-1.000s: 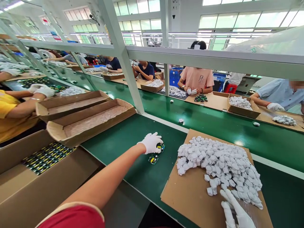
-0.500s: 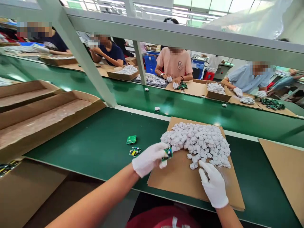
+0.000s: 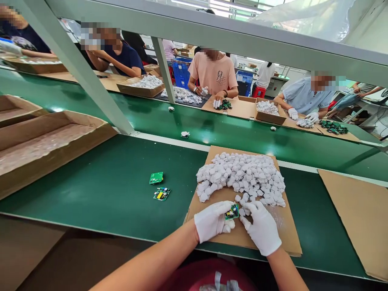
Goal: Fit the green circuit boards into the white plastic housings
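My left hand (image 3: 214, 221), in a white glove, grips a small green circuit board (image 3: 232, 211) by its edge, component side facing up. Close to that board, the gloved thumb and fingers of my right hand (image 3: 261, 228) pinch what looks like a small white piece (image 3: 241, 212), partly hidden by the fingertips. Beyond both hands a large heap of small white pieces (image 3: 242, 173) covers much of a cardboard sheet (image 3: 287, 226). Left of it on the green bench lie two more circuit boards, one green side up (image 3: 156, 178) and one with components up (image 3: 162, 194).
Long cardboard trays (image 3: 54, 145) stand at the left, and another cardboard sheet (image 3: 351, 218) lies at the right. Past a white metal frame (image 3: 163, 68), a green conveyor belt (image 3: 145, 117) carries scattered white-topped parts. Several co-workers sit across it with boards and white pieces.
My left hand has brought the circuit board right and nearer to me. My right hand has moved slightly left, its fingertips now beside the board. The head view has shifted a little.
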Demonstrator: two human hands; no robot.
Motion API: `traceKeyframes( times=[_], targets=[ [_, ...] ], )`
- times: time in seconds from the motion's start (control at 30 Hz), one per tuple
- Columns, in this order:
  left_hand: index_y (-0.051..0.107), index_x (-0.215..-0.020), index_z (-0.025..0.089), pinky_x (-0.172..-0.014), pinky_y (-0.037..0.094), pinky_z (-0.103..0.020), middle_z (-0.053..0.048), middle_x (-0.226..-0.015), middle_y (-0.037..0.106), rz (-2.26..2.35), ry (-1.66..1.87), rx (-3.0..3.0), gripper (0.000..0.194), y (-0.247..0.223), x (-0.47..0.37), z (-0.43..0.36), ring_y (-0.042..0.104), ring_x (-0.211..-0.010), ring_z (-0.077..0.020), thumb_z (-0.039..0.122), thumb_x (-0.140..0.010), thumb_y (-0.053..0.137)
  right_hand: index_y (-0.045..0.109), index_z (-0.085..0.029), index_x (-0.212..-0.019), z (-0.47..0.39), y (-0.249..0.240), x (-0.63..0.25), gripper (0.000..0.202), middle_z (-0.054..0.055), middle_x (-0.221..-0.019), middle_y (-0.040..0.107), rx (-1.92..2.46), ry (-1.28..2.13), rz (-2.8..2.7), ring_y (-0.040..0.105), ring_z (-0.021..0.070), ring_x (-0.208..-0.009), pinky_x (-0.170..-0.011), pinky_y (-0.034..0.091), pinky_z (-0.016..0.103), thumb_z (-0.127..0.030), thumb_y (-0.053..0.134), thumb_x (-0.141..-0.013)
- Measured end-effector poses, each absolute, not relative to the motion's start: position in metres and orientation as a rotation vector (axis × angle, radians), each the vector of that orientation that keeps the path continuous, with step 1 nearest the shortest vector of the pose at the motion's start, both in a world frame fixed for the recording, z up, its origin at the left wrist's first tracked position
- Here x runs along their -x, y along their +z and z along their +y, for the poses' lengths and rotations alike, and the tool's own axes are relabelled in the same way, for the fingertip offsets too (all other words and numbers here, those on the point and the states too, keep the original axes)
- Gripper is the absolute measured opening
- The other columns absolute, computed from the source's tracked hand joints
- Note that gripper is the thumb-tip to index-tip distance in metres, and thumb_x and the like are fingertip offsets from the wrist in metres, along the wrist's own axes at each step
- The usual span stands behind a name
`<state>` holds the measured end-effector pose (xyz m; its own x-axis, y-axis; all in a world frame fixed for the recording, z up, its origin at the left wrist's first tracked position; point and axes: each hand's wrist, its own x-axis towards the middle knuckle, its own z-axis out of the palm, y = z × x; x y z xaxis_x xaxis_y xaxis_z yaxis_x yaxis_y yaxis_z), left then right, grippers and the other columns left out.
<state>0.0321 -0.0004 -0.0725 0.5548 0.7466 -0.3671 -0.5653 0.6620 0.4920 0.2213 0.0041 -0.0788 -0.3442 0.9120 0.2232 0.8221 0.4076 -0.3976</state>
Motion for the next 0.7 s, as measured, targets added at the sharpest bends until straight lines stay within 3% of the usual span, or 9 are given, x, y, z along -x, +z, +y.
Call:
traceKeyframes(
  times=[0.13,0.27,0.43,0.57,0.7],
  targets=[
    [0.055,-0.086,0.018,-0.048,0.044,-0.02,0.001,-0.072,0.057,0.572,0.783,-0.334,0.025,-0.073,-0.034,0.0,0.06,-0.054,-0.0113,0.037,-0.075,0.066,0.058,-0.022,-0.088,0.007,-0.072,-0.224,0.015,0.003,-0.091,0.062,1.462,0.374,-2.308,0.058,0.0174,-0.083,-0.074,0.045,0.027,-0.013,0.055,-0.076],
    [0.057,-0.088,0.017,-0.05,0.045,-0.022,-0.002,-0.076,0.061,0.548,0.739,-0.344,0.025,-0.073,-0.042,0.0,0.063,-0.057,-0.0131,0.034,-0.074,0.068,0.058,-0.02,-0.089,0.01,-0.074,-0.227,0.019,0.004,-0.084,0.059,1.526,0.37,-2.239,0.055,0.0191,-0.077,-0.07,0.044,0.029,-0.013,0.056,-0.071],
    [0.059,-0.087,0.013,-0.067,0.05,-0.028,-0.007,-0.084,0.065,0.588,0.882,-0.227,0.024,-0.07,-0.06,0.005,0.065,-0.07,-0.0159,0.027,-0.072,0.07,0.057,-0.02,-0.081,0.009,-0.076,-0.221,0.022,0.005,-0.084,0.057,1.485,0.473,-2.208,0.053,0.0202,-0.08,-0.073,0.044,0.031,-0.007,0.054,-0.063],
    [0.057,-0.08,0.014,-0.068,0.049,-0.028,-0.003,-0.076,0.063,0.67,0.967,-0.145,0.021,-0.067,-0.068,0.009,0.065,-0.068,-0.0152,0.027,-0.071,0.071,0.05,-0.021,-0.08,0.006,-0.069,-0.226,0.014,-0.003,-0.069,0.054,1.392,0.774,-2.11,0.053,0.0121,-0.06,-0.058,0.046,0.023,-0.013,0.055,-0.069],
    [0.057,-0.085,0.016,-0.071,0.049,-0.028,-0.002,-0.078,0.063,0.719,0.988,-0.124,0.025,-0.069,-0.066,0.008,0.065,-0.071,-0.0156,0.025,-0.069,0.073,0.05,-0.02,-0.09,0.007,-0.064,-0.25,0.014,0.001,-0.077,0.061,1.398,1.006,-1.684,0.059,0.0147,-0.068,-0.062,0.05,0.026,-0.029,0.054,-0.079]
  ],
)
